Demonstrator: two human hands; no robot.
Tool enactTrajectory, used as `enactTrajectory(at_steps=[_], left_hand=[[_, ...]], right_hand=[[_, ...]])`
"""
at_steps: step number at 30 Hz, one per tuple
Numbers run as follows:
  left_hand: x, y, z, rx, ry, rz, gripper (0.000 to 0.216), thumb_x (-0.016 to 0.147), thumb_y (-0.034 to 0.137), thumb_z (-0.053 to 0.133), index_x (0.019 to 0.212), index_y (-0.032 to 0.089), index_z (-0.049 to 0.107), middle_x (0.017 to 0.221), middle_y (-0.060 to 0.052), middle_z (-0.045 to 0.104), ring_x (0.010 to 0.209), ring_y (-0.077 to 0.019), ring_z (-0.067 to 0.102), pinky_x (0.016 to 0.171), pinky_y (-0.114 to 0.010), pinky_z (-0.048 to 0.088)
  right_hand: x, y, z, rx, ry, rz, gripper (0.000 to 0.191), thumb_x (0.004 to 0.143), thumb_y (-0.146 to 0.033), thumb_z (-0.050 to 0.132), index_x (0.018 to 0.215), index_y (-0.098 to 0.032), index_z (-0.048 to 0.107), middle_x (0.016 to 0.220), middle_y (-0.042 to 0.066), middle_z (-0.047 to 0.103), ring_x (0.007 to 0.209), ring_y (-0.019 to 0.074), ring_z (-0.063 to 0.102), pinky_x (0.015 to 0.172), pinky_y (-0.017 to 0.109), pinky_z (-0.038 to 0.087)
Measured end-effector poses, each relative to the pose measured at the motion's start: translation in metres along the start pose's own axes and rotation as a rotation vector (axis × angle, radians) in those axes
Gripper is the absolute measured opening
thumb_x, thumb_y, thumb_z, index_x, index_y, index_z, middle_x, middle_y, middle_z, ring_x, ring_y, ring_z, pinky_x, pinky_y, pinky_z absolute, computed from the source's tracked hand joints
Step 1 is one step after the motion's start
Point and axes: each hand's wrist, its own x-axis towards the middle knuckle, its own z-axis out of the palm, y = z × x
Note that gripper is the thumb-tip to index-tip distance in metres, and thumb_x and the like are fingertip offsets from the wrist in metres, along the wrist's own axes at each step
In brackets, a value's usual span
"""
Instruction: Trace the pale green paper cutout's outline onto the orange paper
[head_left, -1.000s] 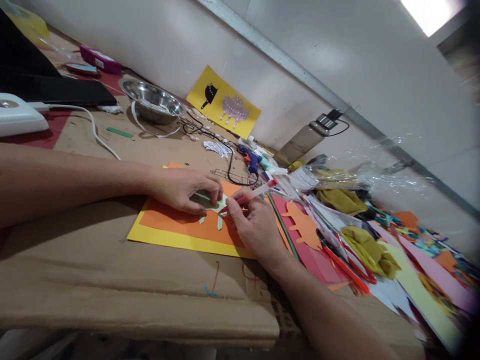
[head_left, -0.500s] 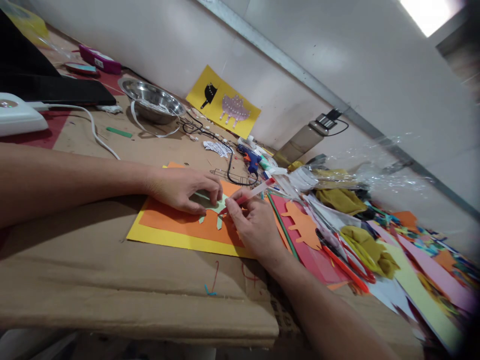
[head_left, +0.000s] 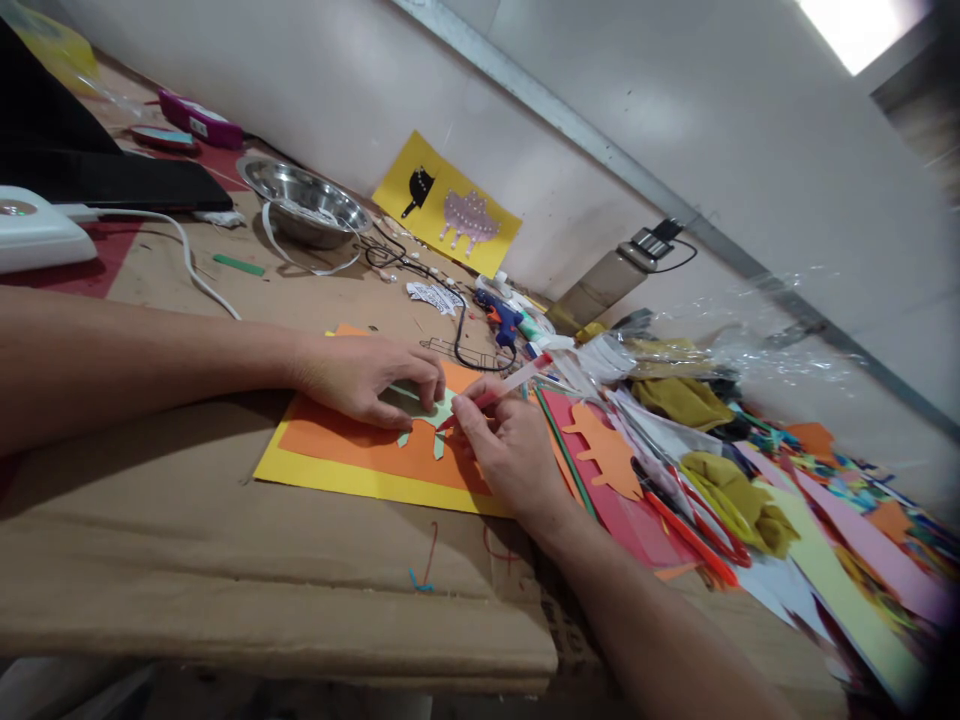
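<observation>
My right hand (head_left: pixel 514 445) grips a red pen (head_left: pixel 517 377) with a clear barrel, its tip down at the edge of a pale green paper cutout (head_left: pixel 444 408). Pressing on that cutout from the left is my left hand (head_left: pixel 379 380), thumb and fingers bent and apart, holding nothing between them. The cutout lies on an orange sheet (head_left: pixel 337 440), and its middle is partly covered by my fingers. Under the orange sheet is a larger yellow sheet (head_left: pixel 322 484).
An orange cutout (head_left: pixel 604 450) and red-handled scissors (head_left: pixel 694 530) lie to the right, beside paper scraps. Behind are a blue glue gun (head_left: pixel 499 312), a metal bowl (head_left: pixel 307 190), a bottle (head_left: pixel 607 280) and a decorated yellow card (head_left: pixel 450 205). Cardboard (head_left: pixel 225 560) covers the table.
The pen tip has shifted very slightly along the cutout's edge, with a small movement of my right hand. My left hand stays in place.
</observation>
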Motion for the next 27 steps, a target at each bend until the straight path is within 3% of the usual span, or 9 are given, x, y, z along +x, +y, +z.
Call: enactTrajectory(at_steps=[27], left_hand=[[-0.0004, -0.0012, 0.0004, 0.011, 0.001, -0.015, 0.012, 0.09, 0.021, 0.071, 0.101, 0.018, 0.068, 0.119, -0.01, 0.071, 0.111, -0.0238, 0.067, 0.103, -0.032, 0.048]], right_hand=[[0.002, -0.0006, 0.0009, 0.025, -0.026, 0.029, 0.029, 0.092, -0.048, 0.055, 0.074, -0.025, 0.055, 0.06, -0.001, 0.058, 0.051, 0.0148, 0.053, 0.049, 0.028, 0.041]])
